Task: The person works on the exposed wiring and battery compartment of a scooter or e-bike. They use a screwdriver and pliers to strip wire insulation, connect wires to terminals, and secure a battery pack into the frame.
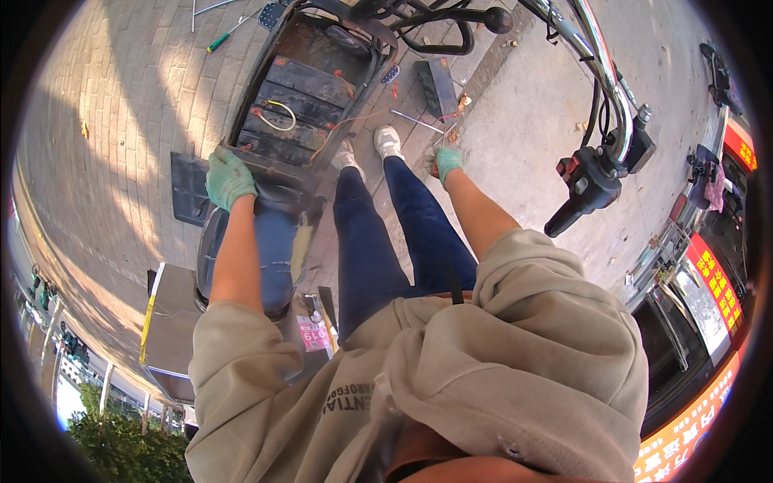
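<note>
a person in a beige hooded sweatshirt stands astride the near end of an opened electric scooter. the left hand [229, 179], in a pale green glove, is at the near left edge of the battery compartment [256, 88], fingers bent over the rim; how firmly they hold it i cannot tell. inside the compartment, black batteries [302, 97] lie side by side, with a pale cable loop [279, 117] arching over them and red bits at their terminals. the right hand [445, 163], gloved alike, is held low past the right shoe [388, 142], its fingers curled in; a thin dark piece shows at the fingertips, but whether they grip it i cannot tell. a separate black battery block [439, 90] is on the paving beyond that hand, near a slim metal rod [416, 121]. the blue seat [250, 249] is below the left forearm, beside a flat black panel [188, 189]; a green-handled screwdriver [219, 43] lies on the bricks at upper left.
</note>
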### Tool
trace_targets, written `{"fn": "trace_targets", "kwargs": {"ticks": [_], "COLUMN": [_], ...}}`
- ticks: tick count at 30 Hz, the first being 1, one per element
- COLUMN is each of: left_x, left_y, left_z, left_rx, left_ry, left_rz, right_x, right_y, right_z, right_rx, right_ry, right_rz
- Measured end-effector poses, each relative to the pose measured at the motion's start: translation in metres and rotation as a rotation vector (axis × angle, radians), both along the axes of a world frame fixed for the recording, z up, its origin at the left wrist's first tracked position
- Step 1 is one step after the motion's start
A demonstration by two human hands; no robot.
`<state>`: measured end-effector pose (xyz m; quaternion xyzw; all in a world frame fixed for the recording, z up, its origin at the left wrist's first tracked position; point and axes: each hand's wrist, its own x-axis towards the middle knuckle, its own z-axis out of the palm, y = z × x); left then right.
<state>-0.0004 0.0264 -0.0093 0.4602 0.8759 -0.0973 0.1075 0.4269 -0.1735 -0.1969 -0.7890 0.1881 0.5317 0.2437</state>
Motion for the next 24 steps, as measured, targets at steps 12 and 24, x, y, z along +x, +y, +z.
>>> {"fn": "trace_targets", "kwargs": {"ticks": [12,24], "left_x": [0.000,-0.002], "left_y": [-0.001,-0.003], "left_z": [0.000,0.001], "left_rx": [0.034,0.128], "left_ry": [-0.007,-0.061], "left_rz": [0.013,-0.016], "right_x": [0.002,-0.031], "right_y": [-0.004,0.004], "right_z": [0.027,0.044], "right_rx": [-0.016,-0.048], "right_ry": [0.131,0.004], "right_rz": [0.339,0.998]}}
